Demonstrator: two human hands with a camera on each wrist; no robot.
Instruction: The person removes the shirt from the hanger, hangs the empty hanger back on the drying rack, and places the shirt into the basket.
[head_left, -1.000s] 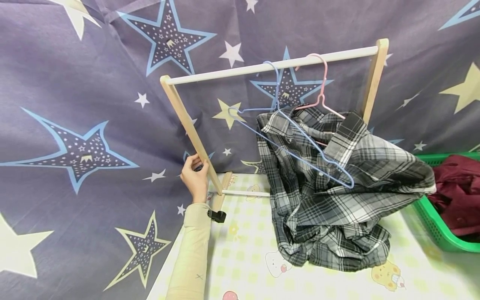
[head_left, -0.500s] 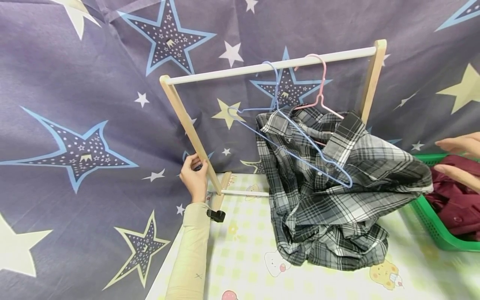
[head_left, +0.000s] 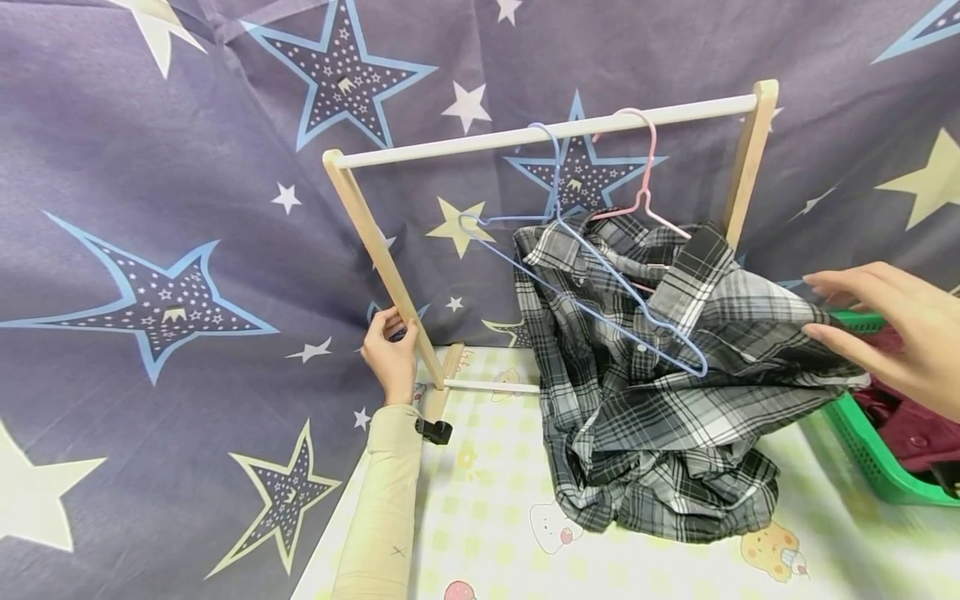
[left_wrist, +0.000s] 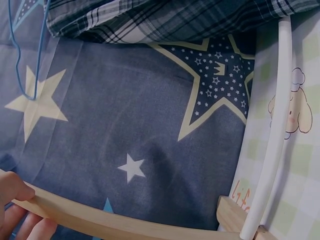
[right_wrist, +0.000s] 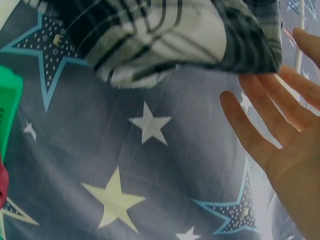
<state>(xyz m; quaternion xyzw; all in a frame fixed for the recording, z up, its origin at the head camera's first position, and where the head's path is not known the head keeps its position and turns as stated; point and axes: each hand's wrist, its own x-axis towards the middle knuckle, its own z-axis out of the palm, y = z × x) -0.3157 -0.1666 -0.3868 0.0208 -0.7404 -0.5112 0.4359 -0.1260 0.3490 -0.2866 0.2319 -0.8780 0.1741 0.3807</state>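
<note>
In the head view a grey plaid shirt (head_left: 690, 417) hangs from a pink hanger (head_left: 645, 171) on the white rail (head_left: 465, 145) of a small rack. A blue hanger (head_left: 557, 175) hangs on the same rail, lying in front of the shirt. My left hand (head_left: 390, 354) pinches the left wooden post (head_left: 375, 242) between thumb and fingers; the left wrist view shows those fingers (left_wrist: 17, 189) against the wood. Beside the shirt's bulging right side is my right hand (head_left: 900, 333), fingers extended and apart. In the right wrist view the fingertips lie by the shirt's edge (right_wrist: 250, 45); contact is unclear.
A green basket (head_left: 862, 450) holding maroon clothing (head_left: 911, 433) stands at the right, partly behind my right hand. Star-patterned cloth (head_left: 225, 208) covers the back and left. A checked tablecloth (head_left: 480, 500) lies beneath the rack, whose lower white bar (head_left: 491, 386) runs near the table.
My right hand has come in from the right edge and moved left to the shirt's side. The left hand stays on the post; shirt and hangers look unmoved.
</note>
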